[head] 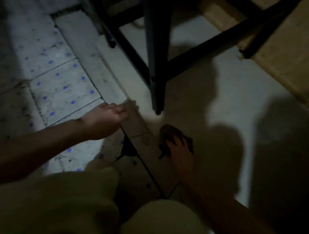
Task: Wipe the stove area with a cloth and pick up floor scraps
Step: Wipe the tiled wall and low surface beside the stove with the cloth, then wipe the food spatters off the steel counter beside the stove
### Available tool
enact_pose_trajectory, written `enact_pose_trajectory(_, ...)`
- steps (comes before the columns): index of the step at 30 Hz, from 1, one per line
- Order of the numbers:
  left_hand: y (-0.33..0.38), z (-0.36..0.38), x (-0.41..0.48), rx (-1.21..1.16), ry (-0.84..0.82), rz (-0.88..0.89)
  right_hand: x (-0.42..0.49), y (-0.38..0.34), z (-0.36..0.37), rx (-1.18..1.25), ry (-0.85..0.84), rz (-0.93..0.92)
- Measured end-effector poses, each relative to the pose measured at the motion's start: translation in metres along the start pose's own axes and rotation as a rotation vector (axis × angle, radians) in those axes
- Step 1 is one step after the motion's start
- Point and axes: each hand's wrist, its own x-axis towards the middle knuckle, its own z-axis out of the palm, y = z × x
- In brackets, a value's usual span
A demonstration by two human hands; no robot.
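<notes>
While pressing right hand [179,150] flat on cloth [167,131] at five o'clock, stretching left hand [107,118] out at nine; grip too blurry.

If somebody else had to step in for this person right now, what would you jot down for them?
Left hand: reaching to the raised tile strip beside the black stand's leg. Its fingers are blurred, so the grip is unclear.
Right hand: pressing flat on the dark cloth, which lies on the pale floor.
Done: cannot tell, as the stove is out of view.
Left: probably finish wiping here and gather scraps. None show clearly in this dim light.
</notes>
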Motion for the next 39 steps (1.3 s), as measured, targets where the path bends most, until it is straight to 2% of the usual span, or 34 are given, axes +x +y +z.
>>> enact_pose_trajectory(3, -0.035, 0.011, -0.029, 0.031, -0.112, -0.131, 0.002, -0.007, 0.000, -0.055, -0.052, 0.001)
enact_pose_trajectory(7, -0.070, 0.020, -0.049, 0.083, -0.179, -0.220, 0.015, -0.007, 0.002, -0.162, -0.044, -0.067)
enact_pose_trajectory(11, -0.089, 0.019, -0.067, -0.039, -0.063, -0.338, 0.014, -0.016, -0.010, -0.166, -0.055, -0.093)
enact_pose_trajectory(16, -0.103, -0.002, -0.088, -0.151, -0.023, -0.416, 0.014, -0.095, -0.058, -0.025, 0.058, -0.382)
enact_pose_trajectory(20, -0.119, -0.038, -0.120, -0.250, 0.018, -0.552, 0.013, -0.167, -0.119, -0.012, 0.100, -0.512)
enact_pose_trajectory(25, -0.146, -0.102, -0.176, -0.328, 0.037, -0.676, -0.017, -0.261, -0.200, 0.139, 0.130, -0.543)
enact_pose_trajectory(31, -0.166, -0.208, -0.229, -0.350, 0.050, -0.755, -0.087, -0.334, -0.287, 0.021, 0.098, -0.654)
enact_pose_trajectory(35, -0.181, -0.296, -0.261, -0.328, 0.063, -0.767, -0.143, -0.372, -0.355, -0.148, 0.167, -0.690)
enact_pose_trajectory(39, -0.188, -0.383, -0.288, -0.314, 0.095, -0.751, -0.192, -0.405, -0.423, -0.143, 0.237, -0.683)
